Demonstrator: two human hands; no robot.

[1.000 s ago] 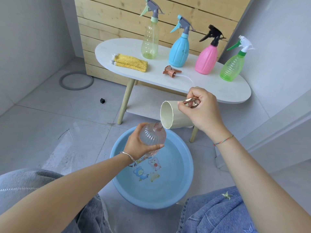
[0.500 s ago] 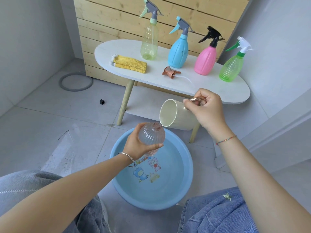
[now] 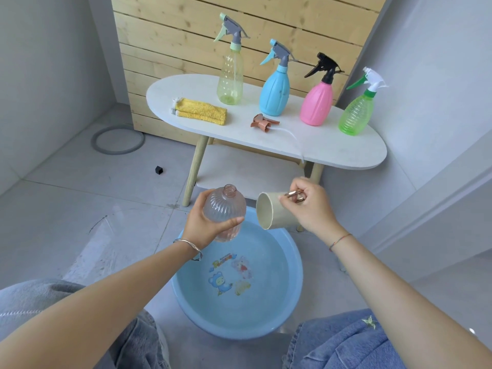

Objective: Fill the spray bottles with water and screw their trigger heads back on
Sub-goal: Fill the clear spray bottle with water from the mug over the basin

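My left hand [image 3: 206,226] grips a clear ribbed bottle [image 3: 226,209] with no head, its open neck tilted up, above the far rim of a blue basin [image 3: 295,291] of water. My right hand [image 3: 310,209] pinches the metal handle of a cream cup [image 3: 274,213], held on its side with its mouth toward me, just right of the bottle. The bottle's brown trigger head [image 3: 262,123] with its white tube lies on the white table [image 3: 332,147]. Behind it stand yellow-green [image 3: 230,78], blue [image 3: 274,91], pink [image 3: 316,102] and green [image 3: 355,114] spray bottles with heads on.
A folded yellow cloth [image 3: 201,111] lies on the table's left part. A grey ring [image 3: 117,139] and a small black block [image 3: 159,170] lie on the tiled floor at left. My knees in jeans flank the basin. A wooden slat wall stands behind the table.
The cup has come away from the bottle's neck and dropped lower to its right. My left hand has turned the bottle more upright.
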